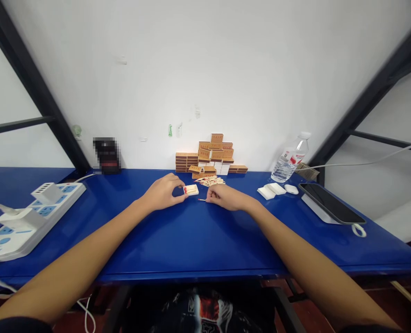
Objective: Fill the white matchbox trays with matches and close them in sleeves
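Note:
My left hand is closed, its thumb and fingers around the left end of a small white matchbox tray on the table. A few matches lie in the tray, red heads toward the left. My right hand pinches a single match just above the table, its red head pointing left toward the tray. Behind the right hand lies a loose pile of matches. Beyond that, a stack of orange-brown matchboxes leans close to the wall, with some white trays showing among them.
On the right stand a water bottle, white blocks, a white case and a phone on a stand. A power strip with chargers lies at the left. A dark pixelated object stands by the wall.

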Demonstrator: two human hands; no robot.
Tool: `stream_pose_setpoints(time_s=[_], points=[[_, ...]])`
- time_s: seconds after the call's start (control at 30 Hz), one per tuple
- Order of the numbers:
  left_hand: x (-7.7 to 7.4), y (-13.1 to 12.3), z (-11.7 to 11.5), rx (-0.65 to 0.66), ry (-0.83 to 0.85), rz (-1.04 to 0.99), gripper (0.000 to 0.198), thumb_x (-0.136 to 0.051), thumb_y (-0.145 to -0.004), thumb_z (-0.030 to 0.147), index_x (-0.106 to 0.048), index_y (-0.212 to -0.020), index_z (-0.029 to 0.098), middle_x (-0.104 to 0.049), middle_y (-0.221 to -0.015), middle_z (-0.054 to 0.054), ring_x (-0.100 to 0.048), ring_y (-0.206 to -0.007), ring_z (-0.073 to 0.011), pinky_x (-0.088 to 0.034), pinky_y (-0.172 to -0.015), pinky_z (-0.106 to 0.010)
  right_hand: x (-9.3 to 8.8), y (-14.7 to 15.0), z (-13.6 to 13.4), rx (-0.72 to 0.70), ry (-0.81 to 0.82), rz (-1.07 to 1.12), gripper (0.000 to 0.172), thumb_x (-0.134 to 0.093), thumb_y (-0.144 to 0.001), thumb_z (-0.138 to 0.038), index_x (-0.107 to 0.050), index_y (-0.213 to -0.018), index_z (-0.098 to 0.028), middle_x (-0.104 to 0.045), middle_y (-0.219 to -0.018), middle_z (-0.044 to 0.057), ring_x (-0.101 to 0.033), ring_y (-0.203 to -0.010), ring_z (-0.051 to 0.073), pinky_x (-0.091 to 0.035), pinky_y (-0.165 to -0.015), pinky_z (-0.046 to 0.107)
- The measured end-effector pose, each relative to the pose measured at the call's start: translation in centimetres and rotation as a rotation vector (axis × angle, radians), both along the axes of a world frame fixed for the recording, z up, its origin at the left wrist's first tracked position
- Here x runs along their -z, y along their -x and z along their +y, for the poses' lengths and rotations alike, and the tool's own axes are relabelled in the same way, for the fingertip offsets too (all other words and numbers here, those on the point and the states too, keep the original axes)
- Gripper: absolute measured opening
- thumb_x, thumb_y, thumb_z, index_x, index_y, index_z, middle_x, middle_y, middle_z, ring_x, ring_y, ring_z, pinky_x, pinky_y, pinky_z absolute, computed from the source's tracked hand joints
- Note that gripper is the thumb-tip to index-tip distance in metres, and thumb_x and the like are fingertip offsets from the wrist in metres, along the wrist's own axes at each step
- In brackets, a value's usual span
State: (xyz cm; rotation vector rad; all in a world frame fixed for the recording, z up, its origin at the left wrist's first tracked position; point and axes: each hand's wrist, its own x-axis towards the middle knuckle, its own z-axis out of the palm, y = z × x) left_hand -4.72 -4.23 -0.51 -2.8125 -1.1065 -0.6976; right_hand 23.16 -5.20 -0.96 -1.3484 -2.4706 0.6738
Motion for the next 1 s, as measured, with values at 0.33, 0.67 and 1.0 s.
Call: stream_pose_setpoints(time_s=[0.33,0.67,1.0], points=[[0.4,-1.5,-1.5,0.099,0.052,0.025,0.023,-0.070,-0.091,0.040,-0.072,-0.104,0.021,-0.072,-0.096,-0.006,-0.062,-0.095,-0.0240,-0.051,-0.082,-0.036,-0.4,1.0,-0.7,-0.055,-0.306,0.148,0.011,-0.060,-0.097,-0.023,-0.064,-0.088,-0.017,-0.062,-0.084,0.003,-0.053,-0.076,0.016,-0.037,-0.071,0.026],[0.3,-1.9,-2.1,0.139,0.085,0.022,0.022,-0.068,-0.093,0.039,-0.072,-0.103,0.021,-0.072,-0.096,-0.006,-0.063,-0.096,-0.0237,-0.051,-0.082,-0.036,-0.9,-3.9,2.3,0.378,-0.398,-0.032,0.010,-0.060,-0.094,-0.021,-0.067,-0.089,-0.016,-0.069,-0.085,0.007,-0.059,-0.076,0.018,-0.037,-0.066,0.027],[0.2,-2.0,-2.4,0.135,0.075,0.054,0.023,-0.069,-0.093,0.039,-0.071,-0.105,0.020,-0.070,-0.097,-0.006,-0.062,-0.097,-0.0237,-0.051,-0.082,-0.035,1.4,-5.3,4.0,0.294,-0.380,-0.162,0.026,-0.066,-0.095,-0.032,-0.069,-0.113,-0.014,-0.067,-0.107,0.012,-0.064,-0.090,0.021,-0.046,-0.080,0.028]])
